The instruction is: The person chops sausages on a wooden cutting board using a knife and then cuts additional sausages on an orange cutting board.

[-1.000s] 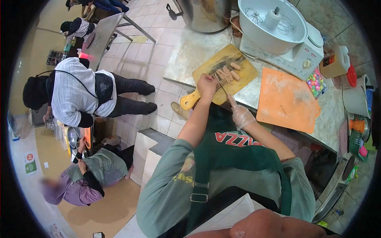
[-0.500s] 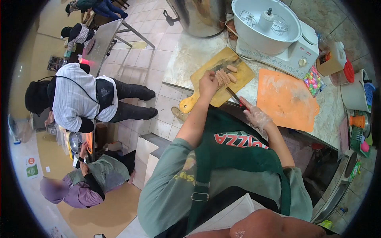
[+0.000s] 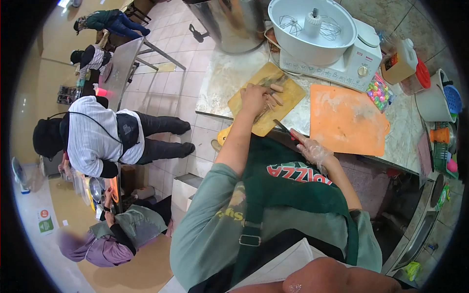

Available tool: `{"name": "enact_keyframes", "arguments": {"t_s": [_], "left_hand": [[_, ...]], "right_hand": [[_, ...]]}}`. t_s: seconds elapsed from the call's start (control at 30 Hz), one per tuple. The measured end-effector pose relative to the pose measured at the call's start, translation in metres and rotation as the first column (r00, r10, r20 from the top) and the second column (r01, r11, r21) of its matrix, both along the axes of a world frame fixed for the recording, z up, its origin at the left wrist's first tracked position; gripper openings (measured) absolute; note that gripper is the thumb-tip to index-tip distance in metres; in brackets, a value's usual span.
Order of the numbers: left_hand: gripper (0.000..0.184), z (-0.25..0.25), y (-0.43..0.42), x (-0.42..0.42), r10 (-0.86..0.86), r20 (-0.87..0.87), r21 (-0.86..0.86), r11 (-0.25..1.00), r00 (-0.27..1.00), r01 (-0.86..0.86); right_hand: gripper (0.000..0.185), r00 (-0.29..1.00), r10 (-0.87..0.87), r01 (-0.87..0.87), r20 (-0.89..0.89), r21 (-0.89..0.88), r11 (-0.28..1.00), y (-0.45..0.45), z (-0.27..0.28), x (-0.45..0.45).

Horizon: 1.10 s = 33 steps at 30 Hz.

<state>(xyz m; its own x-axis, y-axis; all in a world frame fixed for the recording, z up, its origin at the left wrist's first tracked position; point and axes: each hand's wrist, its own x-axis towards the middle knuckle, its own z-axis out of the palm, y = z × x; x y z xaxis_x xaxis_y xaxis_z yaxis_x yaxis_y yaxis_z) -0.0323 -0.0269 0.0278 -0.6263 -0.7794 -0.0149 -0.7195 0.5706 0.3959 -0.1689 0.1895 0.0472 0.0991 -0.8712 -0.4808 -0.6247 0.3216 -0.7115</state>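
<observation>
My left hand [image 3: 254, 99], bare, lies over the cut sausage pieces [image 3: 269, 102] on a yellow wooden cutting board [image 3: 291, 100]; its fingers are bent, and what they grip is hidden. In a clear plastic glove, my right hand [image 3: 313, 150] is closed on the red handle of a knife [image 3: 283, 127]. The blade points up and left, its tip by the board's lower right edge. Short sausages [image 3: 277, 88] lie right of my left fingers.
An orange cutting board [image 3: 346, 119] lies to the right. Behind stand a white mixer [image 3: 359, 58], a large metal pot [image 3: 234, 29] and a jug [image 3: 400, 61]. A candy bag [image 3: 379, 93] is beside the mixer. Several people are at the left, one in a white shirt [image 3: 93, 132].
My left hand has moved from the board's left side onto the sausage pieces. My right hand has drawn the knife back, down and right from the pieces. The view has shifted slightly.
</observation>
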Motion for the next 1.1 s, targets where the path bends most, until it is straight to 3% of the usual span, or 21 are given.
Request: {"name": "enact_keyframes", "arguments": {"t_s": [0.1, 0.13, 0.17, 0.3, 0.37, 0.5, 0.57, 0.67, 0.8, 0.9, 0.97, 1.0, 1.07, 1.1], "left_hand": [[0.014, 0.003, -0.004, 0.009, 0.023, -0.065, -0.006, 1.0, 0.998, -0.024], [0.014, 0.001, -0.007, 0.013, 0.042, -0.167, 0.038, 0.999, 0.985, -0.036], [0.015, -0.001, -0.009, 0.018, 0.066, -0.266, 0.084, 0.995, 0.962, -0.045], [0.019, 0.009, -0.01, 0.039, 0.153, -0.382, 0.173, 0.981, 0.911, -0.092], [0.02, 0.019, -0.01, 0.048, 0.294, -0.314, 0.43, 0.892, 0.903, -0.141], [0.02, 0.01, -0.01, 0.049, 0.19, -0.38, 0.426, 0.905, 0.905, -0.011], [0.018, 0.013, -0.003, 0.032, 0.014, -0.34, 0.287, 0.954, 0.94, 0.089], [0.021, -0.006, -0.003, 0.012, -0.089, -0.375, 0.149, 0.977, 0.923, 0.155], [0.024, -0.024, -0.008, -0.002, -0.093, -0.352, 0.069, 0.99, 0.931, 0.125], [0.028, -0.021, -0.01, -0.005, -0.088, -0.202, 0.13, 0.985, 0.975, 0.116], [0.029, -0.01, -0.006, -0.004, -0.083, -0.179, -0.003, 0.996, 0.98, 0.084], [0.029, -0.009, -0.007, -0.003, -0.084, -0.179, -0.002, 0.996, 0.98, 0.085], [0.027, -0.006, -0.011, 0.0, -0.005, -0.209, 0.238, 0.97, 0.978, 0.055], [0.027, -0.004, -0.012, 0.002, -0.001, -0.208, 0.24, 0.969, 0.978, 0.052]], "right_hand": [[0.053, 0.999, 0.043, -0.039, 0.023, -0.131, 0.991, -0.008, -0.019, 0.009], [0.054, 0.998, 0.066, -0.061, 0.024, -0.179, 0.982, -0.012, -0.023, 0.012], [0.054, 0.997, 0.07, -0.064, 0.025, -0.178, 0.982, -0.017, -0.026, 0.016], [0.053, 0.993, 0.118, -0.118, -0.01, -0.203, 0.972, -0.043, -0.034, 0.033], [0.053, 0.991, 0.13, -0.133, -0.029, -0.192, 0.972, -0.051, -0.039, 0.037], [0.053, 0.99, 0.136, -0.138, -0.027, -0.149, 0.979, -0.059, -0.038, 0.041], [0.053, 0.989, 0.136, -0.141, -0.05, -0.118, 0.983, -0.058, -0.039, 0.041], [0.052, 0.99, 0.129, -0.135, -0.051, -0.171, 0.976, -0.051, -0.037, 0.041], [0.053, 0.992, 0.114, -0.12, -0.062, -0.108, 0.987, -0.043, -0.016, 0.04], [0.054, 0.994, 0.093, -0.099, -0.057, -0.105, 0.99, -0.039, -0.021, 0.039], [0.055, 0.995, 0.09, -0.095, -0.049, -0.114, 0.989, -0.038, -0.031, 0.039], [0.054, 0.995, 0.096, -0.1, -0.038, -0.146, 0.984, -0.039, -0.034, 0.04], [0.054, 0.994, 0.106, -0.11, -0.028, -0.178, 0.978, -0.041, -0.037, 0.04], [0.054, 0.995, 0.098, -0.099, -0.017, -0.176, 0.979, -0.043, -0.031, 0.042]]}}
